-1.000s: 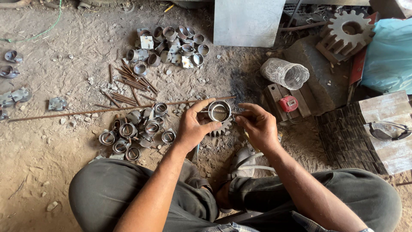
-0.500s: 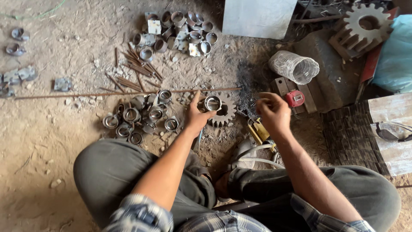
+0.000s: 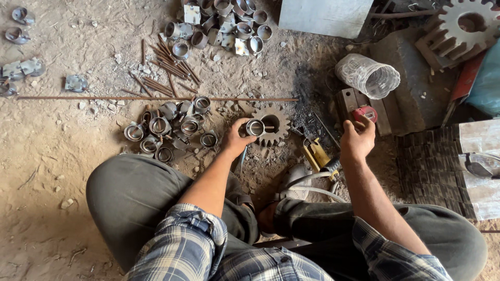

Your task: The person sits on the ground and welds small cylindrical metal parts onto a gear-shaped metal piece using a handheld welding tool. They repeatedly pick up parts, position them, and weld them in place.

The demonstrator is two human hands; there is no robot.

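My left hand (image 3: pixel 235 139) is shut on a short metal ring (image 3: pixel 254 127) and holds it on edge over a rusty toothed gear (image 3: pixel 276 125) that lies flat on the dirt floor. My right hand (image 3: pixel 357 138) is out to the right, fingers apart, its fingertips at a small red-topped tool (image 3: pixel 365 112) on a dark metal block (image 3: pixel 359 104). Nothing shows in its palm. Between my hands lies a yellow clamp-like holder (image 3: pixel 315 155) with grey cables running back to my legs.
A heap of similar rings (image 3: pixel 166 130) lies left of the gear, another heap (image 3: pixel 224 21) at the top. Thin rusty rods (image 3: pixel 166 73) and one long rod (image 3: pixel 156 98) lie between. A wire-mesh cylinder (image 3: pixel 367 75), a big gear (image 3: pixel 463 26) and a grey sheet (image 3: pixel 325 15) are far right.
My right hand let go of the ring and moved right to the red-topped tool. My left hand kept the ring and lowered it over the gear.
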